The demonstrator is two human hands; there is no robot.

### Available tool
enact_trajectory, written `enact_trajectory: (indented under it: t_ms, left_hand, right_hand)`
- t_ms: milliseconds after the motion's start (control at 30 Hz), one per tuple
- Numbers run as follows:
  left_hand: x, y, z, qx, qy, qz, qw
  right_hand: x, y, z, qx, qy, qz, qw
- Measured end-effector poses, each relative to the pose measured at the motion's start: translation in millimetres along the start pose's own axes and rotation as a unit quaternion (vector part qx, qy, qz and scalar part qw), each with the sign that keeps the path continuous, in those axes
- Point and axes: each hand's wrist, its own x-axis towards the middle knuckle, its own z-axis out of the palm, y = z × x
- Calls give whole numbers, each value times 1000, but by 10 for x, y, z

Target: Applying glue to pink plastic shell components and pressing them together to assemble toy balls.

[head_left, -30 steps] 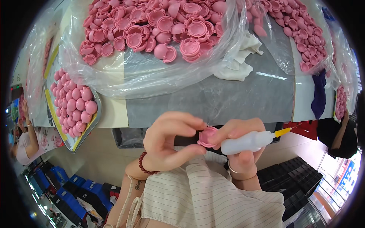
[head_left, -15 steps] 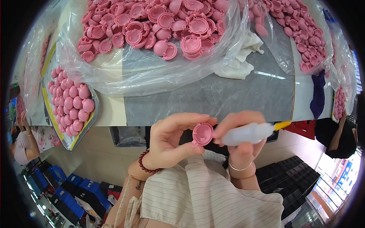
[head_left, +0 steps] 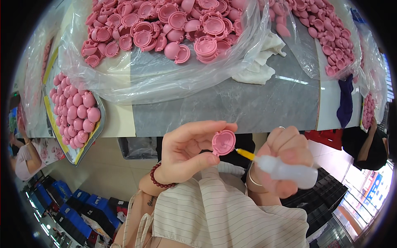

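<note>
My left hand (head_left: 188, 144) pinches a round pink plastic half-shell (head_left: 223, 142) between thumb and fingers, its hollow side facing up toward me. In my right hand (head_left: 289, 159) is a whitish squeeze bottle (head_left: 291, 171) with a yellow nozzle (head_left: 245, 154). The nozzle points left, its thin tip at the shell's right edge; whether it touches I cannot tell. Both hands are in front of the table's near edge. Beyond them, a heap of loose pink shells (head_left: 178, 20) lies on a clear plastic bag (head_left: 165, 89).
A yellow-edged tray (head_left: 101, 124) at the left holds rows of pink balls (head_left: 77, 111). White cloth (head_left: 258, 68) lies on the grey tabletop (head_left: 198, 113). A dark purple cloth (head_left: 345, 103) hangs at right. Other people's arms (head_left: 368, 142) show at both sides. Crates (head_left: 326, 194) stand below.
My right hand has turned the bottle around: its yellow nozzle pointed right and now points left at the shell. The left hand still holds the shell, slightly turned.
</note>
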Motion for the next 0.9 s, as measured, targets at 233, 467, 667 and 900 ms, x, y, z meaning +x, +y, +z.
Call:
enact_trajectory:
  t_ms: [233,467,667,900]
  left_hand:
    - [8,-28,-56,5,-44,15,999]
    - [6,-28,-40,1,-33,9,999]
    - [9,-24,-56,3,-36,15,999]
    - [7,-22,-42,6,-39,13,999]
  right_hand:
    - [-13,-87,53,-53,-21,-8,998]
    - [-14,-132,58,-58,-26,5,998]
    - [-9,-119,50,-56,-44,5,997]
    - [-27,-48,90,-77,-17,-54,995]
